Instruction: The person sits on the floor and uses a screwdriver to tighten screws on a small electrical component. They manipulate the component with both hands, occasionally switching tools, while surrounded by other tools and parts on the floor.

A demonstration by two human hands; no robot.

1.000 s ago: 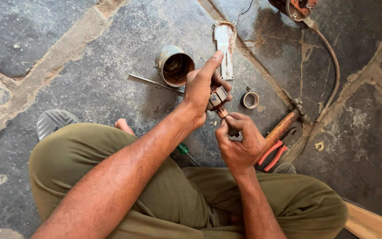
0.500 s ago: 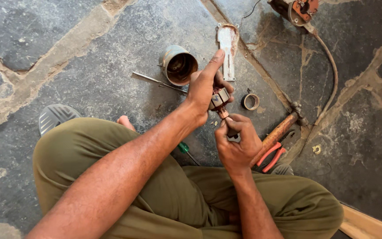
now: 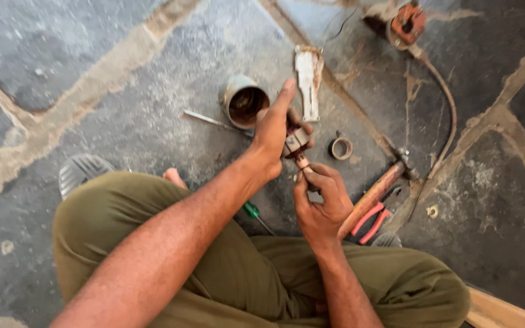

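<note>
A person is sitting cross-legged in olive-green trousers (image 3: 226,285) on a grey stone-slab floor (image 3: 123,79) with pale mortar joints. The left hand (image 3: 274,130) is closing its fingers around a small grey metal part with a copper-coloured end (image 3: 296,143), the thumb extending straight up. The right hand (image 3: 323,203) is pinching the lower, copper-coloured tip of the same part between thumb and fingertips (image 3: 302,179), just below the left fingers. The part is being held above the floor, between the two hands, in front of the knees.

Just beyond the left fingers, an open grey metal cylinder (image 3: 244,103) is lying on its side, with a thin metal rod (image 3: 205,118) beside it. Beyond the left thumb a flat, pale metal plate (image 3: 308,85) is resting on the floor. A small metal ring (image 3: 341,148) is lying just to the right of the left fingers. Near the right hand's knuckles a wooden-handled hammer (image 3: 375,194) and red-handled pliers (image 3: 369,222) are lying side by side. A green-handled screwdriver (image 3: 253,214) is showing under the left forearm. Far from both hands, an orange-bodied device with a hose (image 3: 408,24) is sitting at the upper edge.
</note>
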